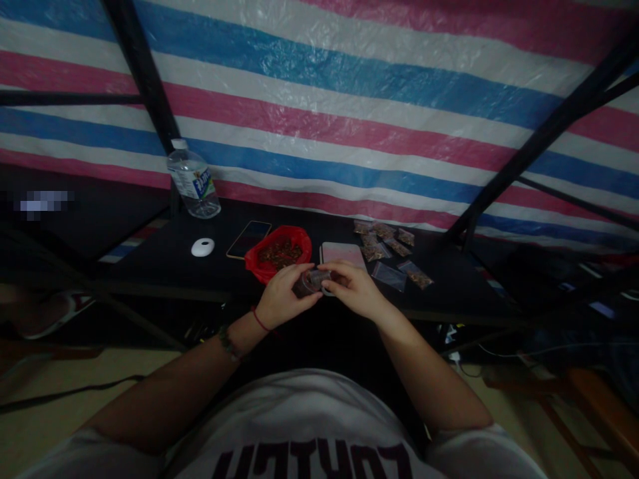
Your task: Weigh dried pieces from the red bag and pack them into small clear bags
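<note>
My left hand and my right hand meet at the table's front edge. Between their fingers is a small clear plastic bag, dark brownish in its lower part. Both hands are closed on it, thumbs toward me. Just beyond my left hand sits an open red plastic bag with loose brown bits inside. A flat pale pinkish slab lies behind my right hand, partly covered by it. Right of it are several small filled zip bags and a flat zip bag that looks unfilled.
A clear plastic bottle stands at the back left of the black table. Near it lie a white rounded device and a phone. Dark metal posts flank the striped plastic sheet. A wooden stool is at lower right.
</note>
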`<state>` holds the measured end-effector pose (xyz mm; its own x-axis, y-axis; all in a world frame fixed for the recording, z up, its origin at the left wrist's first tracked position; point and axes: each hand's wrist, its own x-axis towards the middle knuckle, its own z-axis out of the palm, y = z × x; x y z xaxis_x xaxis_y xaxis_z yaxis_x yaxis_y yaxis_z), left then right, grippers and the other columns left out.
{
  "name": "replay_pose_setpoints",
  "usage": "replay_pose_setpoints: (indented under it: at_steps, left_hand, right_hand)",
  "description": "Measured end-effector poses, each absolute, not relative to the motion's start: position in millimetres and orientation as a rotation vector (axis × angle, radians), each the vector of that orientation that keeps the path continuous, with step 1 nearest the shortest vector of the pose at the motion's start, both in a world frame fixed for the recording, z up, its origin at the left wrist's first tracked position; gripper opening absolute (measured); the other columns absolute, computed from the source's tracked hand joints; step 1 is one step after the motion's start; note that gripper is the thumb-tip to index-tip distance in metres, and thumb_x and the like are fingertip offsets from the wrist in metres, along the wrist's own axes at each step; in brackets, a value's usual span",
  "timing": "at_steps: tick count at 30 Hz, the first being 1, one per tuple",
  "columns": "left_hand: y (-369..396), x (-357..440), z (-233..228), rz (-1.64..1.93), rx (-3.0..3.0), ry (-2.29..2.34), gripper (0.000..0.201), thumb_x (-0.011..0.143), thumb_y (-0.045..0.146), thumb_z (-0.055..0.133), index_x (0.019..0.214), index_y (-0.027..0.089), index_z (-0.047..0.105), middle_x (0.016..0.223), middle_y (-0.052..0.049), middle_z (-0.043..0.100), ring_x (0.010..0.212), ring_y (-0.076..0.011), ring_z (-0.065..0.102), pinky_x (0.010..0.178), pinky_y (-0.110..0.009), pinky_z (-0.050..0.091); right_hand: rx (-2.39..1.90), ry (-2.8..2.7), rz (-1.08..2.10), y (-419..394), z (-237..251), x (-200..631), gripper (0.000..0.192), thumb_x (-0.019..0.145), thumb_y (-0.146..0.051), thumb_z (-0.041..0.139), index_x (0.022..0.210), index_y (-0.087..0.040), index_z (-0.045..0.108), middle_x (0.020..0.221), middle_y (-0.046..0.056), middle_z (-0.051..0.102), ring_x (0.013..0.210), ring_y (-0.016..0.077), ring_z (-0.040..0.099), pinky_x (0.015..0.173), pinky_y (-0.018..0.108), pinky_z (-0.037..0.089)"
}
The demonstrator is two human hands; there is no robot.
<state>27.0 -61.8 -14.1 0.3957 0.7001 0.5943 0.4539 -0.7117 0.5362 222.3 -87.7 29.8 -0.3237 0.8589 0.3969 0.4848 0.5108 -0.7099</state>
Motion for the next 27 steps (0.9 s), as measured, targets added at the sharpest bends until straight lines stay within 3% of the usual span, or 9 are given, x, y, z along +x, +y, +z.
replay_pose_setpoints:
  at_steps: [8,18,27]
  left_hand:
    - [-64,28,-14,1.232,2.36,1.017,0.052,0.073,0.042,0.069,0.118,0.02,0.054,0.112,-0.009,0.065,0.103,-0.0246,0.061,0.091,-0.04,0.05]
    - [-67,35,-17,1.237,2.197,0.987,0.052,0.072,0.04,0.069,0.116,0.019,0.053,0.109,-0.009,0.065,0.098,-0.0242,0.063,0.087,-0.039,0.051]
    - [-67,33,-16,1.278,2.103,0.903,0.046,0.074,0.037,0.068,0.113,0.018,0.051,0.106,-0.008,0.064,0.095,-0.0217,0.063,0.084,-0.036,0.052]
  right_hand:
    - [-1.136,-1.813,0.752,-85,23,222,0.03,0.084,-0.036,0.06,0.111,-0.023,0.066,0.105,0.006,0.07,0.09,0.0199,0.066,0.081,0.034,0.053]
    - [-0.986,-2.042,0.548,-93,33,219,0.044,0.087,-0.026,0.058,0.131,-0.03,0.053,0.121,0.007,0.061,0.109,0.0201,0.058,0.092,0.036,0.048]
    - [-0.955,-2.086,0.465,-96,38,225,0.045,0.09,-0.023,0.053,0.134,-0.031,0.049,0.131,0.004,0.057,0.12,0.0202,0.053,0.101,0.038,0.043]
